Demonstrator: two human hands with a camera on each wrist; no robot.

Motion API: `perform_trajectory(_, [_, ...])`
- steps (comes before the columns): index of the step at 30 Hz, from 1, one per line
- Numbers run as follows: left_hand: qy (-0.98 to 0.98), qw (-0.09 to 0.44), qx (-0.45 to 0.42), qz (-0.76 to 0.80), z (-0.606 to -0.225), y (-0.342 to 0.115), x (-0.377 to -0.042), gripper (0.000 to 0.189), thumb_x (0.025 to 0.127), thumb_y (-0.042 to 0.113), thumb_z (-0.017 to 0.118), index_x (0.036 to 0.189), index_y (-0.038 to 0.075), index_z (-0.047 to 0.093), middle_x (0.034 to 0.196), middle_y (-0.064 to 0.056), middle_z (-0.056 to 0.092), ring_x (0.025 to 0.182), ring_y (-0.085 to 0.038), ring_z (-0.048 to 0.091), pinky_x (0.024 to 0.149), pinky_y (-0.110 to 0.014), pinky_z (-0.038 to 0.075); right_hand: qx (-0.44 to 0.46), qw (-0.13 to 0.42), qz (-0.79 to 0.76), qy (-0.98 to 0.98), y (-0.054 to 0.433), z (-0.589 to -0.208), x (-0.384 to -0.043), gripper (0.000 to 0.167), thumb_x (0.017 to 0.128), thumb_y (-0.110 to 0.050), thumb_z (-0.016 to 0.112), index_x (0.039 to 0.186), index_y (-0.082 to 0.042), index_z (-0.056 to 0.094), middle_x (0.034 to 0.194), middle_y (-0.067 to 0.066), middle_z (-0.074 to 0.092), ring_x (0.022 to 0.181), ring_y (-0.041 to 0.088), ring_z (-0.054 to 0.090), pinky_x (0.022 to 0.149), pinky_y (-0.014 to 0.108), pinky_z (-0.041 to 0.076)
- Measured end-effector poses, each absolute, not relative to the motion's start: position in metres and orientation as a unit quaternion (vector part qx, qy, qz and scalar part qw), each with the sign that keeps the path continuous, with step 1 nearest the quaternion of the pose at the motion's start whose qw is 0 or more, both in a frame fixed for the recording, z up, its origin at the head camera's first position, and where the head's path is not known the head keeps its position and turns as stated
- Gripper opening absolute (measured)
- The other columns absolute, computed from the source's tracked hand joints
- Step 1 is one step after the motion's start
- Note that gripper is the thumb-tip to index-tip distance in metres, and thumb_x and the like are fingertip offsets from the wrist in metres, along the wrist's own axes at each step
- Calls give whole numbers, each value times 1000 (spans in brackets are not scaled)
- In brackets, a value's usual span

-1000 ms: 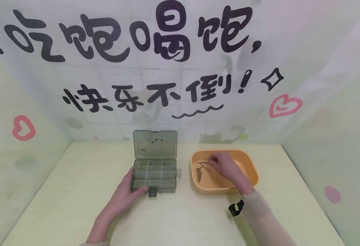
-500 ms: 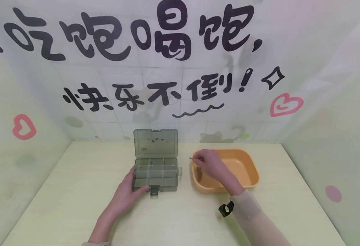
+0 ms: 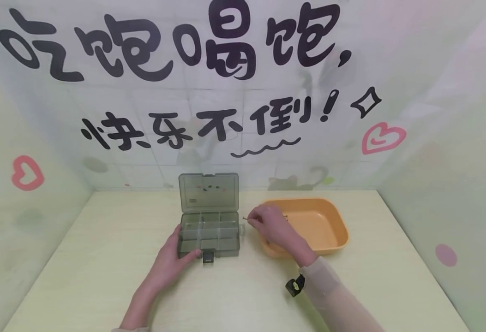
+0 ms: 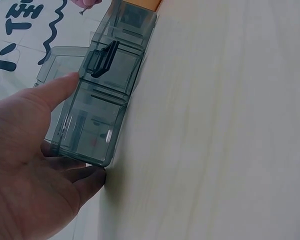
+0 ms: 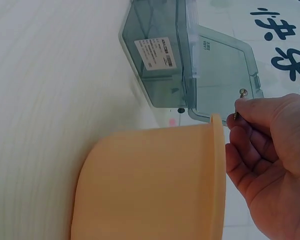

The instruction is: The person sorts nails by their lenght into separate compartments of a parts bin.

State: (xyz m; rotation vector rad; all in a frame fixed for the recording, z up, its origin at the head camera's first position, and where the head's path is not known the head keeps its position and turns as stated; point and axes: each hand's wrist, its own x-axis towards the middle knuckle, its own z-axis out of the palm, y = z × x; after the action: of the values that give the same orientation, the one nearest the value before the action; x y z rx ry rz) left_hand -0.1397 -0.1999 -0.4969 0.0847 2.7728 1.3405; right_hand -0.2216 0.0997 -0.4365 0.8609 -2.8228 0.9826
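My left hand (image 3: 169, 262) steadies a translucent grey-green compartment box (image 3: 228, 244), thumb at its front edge and fingers round the left side. Its lid (image 3: 209, 196) stands raised at the back, and a dark latch (image 4: 106, 59) hangs at the front in the left wrist view. Between thumb and forefinger, my right hand (image 3: 275, 229) pinches a small screw (image 5: 243, 93), head outward. That hand is over the left rim of an orange bin (image 3: 318, 226), just right of the box. A few more screws (image 3: 285, 217) show behind the hand; the rest of that corner is hidden.
A pale wood-grain tabletop (image 3: 226, 299) lies under everything. Printed panels (image 3: 446, 161) with writing and hearts enclose the back and both sides. On the box's right end is a white label (image 5: 155, 53).
My right hand has lifted a screw from inside the orange bin and moved left with it, over the rim toward the box. My left hand keeps its hold on the box.
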Motion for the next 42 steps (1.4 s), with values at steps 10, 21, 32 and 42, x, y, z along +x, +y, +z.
perform_trajectory(10, [900, 32, 24, 434, -498, -198, -140, 104, 98, 45, 69, 160, -8, 5, 163, -35, 14, 149, -53, 15, 118, -63, 18, 275, -19, 349, -896, 80, -435, -213, 11, 98, -6, 69, 103, 0, 76, 96, 6, 73, 82, 13, 65, 73, 25, 56])
perform_trajectory(21, [900, 36, 18, 433, -497, -198, -142, 105, 97, 42, 71, 160, -8, 4, 163, -35, 13, 149, -52, 15, 119, -62, 18, 294, -8, 323, -900, 61, -436, -210, 10, 95, -4, 72, 103, -1, 77, 93, 7, 74, 79, 13, 64, 71, 21, 54])
perform_trajectory(32, [896, 35, 21, 443, -497, -197, -141, 103, 96, 38, 73, 160, -8, 6, 163, -35, 14, 149, -52, 17, 118, -62, 19, 292, -27, 320, -901, 39, -444, -203, 10, 99, -12, 70, 100, -6, 77, 90, 1, 72, 74, 5, 59, 67, 18, 51])
perform_trajectory(42, [899, 24, 32, 436, -498, -199, -142, 104, 96, 40, 73, 159, -10, 9, 162, -36, 16, 147, -54, 20, 116, -64, 23, 310, -26, 293, -904, 18, -453, -198, 10, 99, -13, 70, 102, -7, 77, 88, -1, 71, 73, 3, 58, 67, 14, 49])
